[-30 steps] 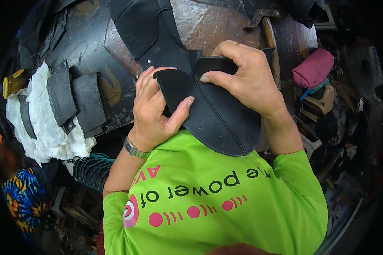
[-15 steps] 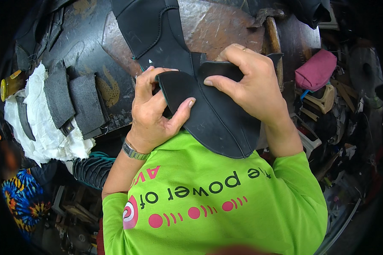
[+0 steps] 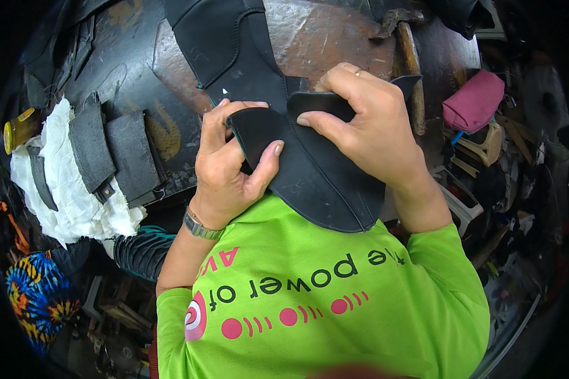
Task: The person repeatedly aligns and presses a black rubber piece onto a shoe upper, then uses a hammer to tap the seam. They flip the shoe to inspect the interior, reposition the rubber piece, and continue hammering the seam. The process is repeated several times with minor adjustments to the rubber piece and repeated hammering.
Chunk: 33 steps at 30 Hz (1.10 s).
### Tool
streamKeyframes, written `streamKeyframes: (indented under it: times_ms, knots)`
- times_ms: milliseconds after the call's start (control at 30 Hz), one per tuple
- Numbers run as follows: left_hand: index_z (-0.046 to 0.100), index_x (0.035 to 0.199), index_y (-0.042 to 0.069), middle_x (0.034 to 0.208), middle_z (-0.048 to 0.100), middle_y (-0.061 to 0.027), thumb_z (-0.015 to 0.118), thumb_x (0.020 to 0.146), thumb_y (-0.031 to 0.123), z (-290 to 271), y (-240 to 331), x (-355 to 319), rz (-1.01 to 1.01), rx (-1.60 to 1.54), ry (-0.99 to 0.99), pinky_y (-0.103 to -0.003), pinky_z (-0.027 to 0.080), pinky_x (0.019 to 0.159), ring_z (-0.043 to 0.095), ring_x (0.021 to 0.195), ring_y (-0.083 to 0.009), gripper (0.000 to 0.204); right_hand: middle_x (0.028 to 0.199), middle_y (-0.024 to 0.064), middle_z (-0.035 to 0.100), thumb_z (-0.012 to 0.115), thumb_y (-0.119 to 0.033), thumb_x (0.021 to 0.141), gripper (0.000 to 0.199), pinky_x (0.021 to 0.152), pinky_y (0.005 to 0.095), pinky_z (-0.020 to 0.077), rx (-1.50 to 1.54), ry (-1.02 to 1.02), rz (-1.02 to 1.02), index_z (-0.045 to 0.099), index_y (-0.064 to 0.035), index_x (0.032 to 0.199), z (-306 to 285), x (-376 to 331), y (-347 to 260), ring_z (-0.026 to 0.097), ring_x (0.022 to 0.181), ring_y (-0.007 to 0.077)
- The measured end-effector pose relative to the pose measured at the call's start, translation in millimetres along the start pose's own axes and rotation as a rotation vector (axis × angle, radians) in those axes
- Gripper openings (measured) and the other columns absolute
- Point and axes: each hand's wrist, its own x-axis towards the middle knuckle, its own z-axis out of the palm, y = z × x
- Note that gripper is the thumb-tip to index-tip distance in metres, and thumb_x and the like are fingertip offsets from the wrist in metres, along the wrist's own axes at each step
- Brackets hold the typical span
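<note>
A black stitched panel point(image 3: 325, 174) is spanning the worktop point(image 3: 129, 69) and the green shirt point(image 3: 335, 297), which are apparently supporting its two ends; the left grip point(image 3: 224, 163) is clasping one flap point(image 3: 254, 129) while the right grip point(image 3: 368, 117) is pinching the opposite curled edge point(image 3: 319, 104), seemingly spreading both.

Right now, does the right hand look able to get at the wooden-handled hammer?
Probably yes: the hammer lies mostly uncovered near the right hand, but that hand would first need to release the black piece.
</note>
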Motion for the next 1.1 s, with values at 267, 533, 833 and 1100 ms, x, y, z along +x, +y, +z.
streamKeyframes:
  times_ms: [267, 533, 833, 1100]
  knots:
    - [0.075, 0.097, 0.001, 0.114, 0.068, -0.0141, 0.082, 0.075, 0.003, 1.1, -1.7, -1.2, -0.007, -0.004, 0.004, -0.048, 0.047, 0.105, 0.064, 0.105, -0.029, 0.023, 0.078, 0.0145, 0.062, 0.086, -0.007, 0.069, 0.03, 0.064, 0.0355, 0.0482, -0.028, 0.025, 0.009, 0.063, 0.0022, 0.085, -0.4, -5.4, -1.9, 0.062, 0.07, 0.0315]
    - [0.075, 0.096, 0.0, 0.113, 0.067, -0.014, 0.083, 0.074, 0.004, 2.3, -1.6, -1.2, -0.001, 0.022, 0.0, -0.047, 0.048, 0.104, 0.065, 0.103, -0.0284, 0.023, 0.079, 0.0146, 0.063, 0.085, -0.006, 0.071, 0.028, 0.065, 0.0348, 0.0491, -0.055, 0.011, 0.048, 0.064, 0.0021, 0.087, -1.1, -7.1, -3.5, 0.064, 0.071, 0.0308]
    - [0.075, 0.094, 0.001, 0.109, 0.067, -0.0121, 0.086, 0.072, 0.008, 5.5, -0.4, -0.1, -0.007, 0.044, 0.034, -0.045, 0.051, 0.098, 0.065, 0.094, -0.0276, 0.025, 0.077, 0.0149, 0.06, 0.084, -0.006, 0.071, 0.028, 0.063, 0.0371, 0.048, -0.07, 0.015, 0.09, 0.062, 0.0013, 0.086, -0.1, -5.7, -4.8, 0.062, 0.07, 0.0318]
    - [0.075, 0.091, 0.001, 0.103, 0.065, -0.0112, 0.086, 0.071, 0.007, 5.7, -0.4, 0.9, -0.018, 0.044, 0.044, -0.04, 0.054, 0.085, 0.065, 0.09, -0.0289, 0.024, 0.081, 0.0158, 0.06, 0.085, -0.009, 0.071, 0.031, 0.065, 0.0389, 0.0496, -0.178, 0.006, 0.027, 0.062, 0.0003, 0.089, 1.1, -2.1, -8.2, 0.062, 0.073, 0.0365]
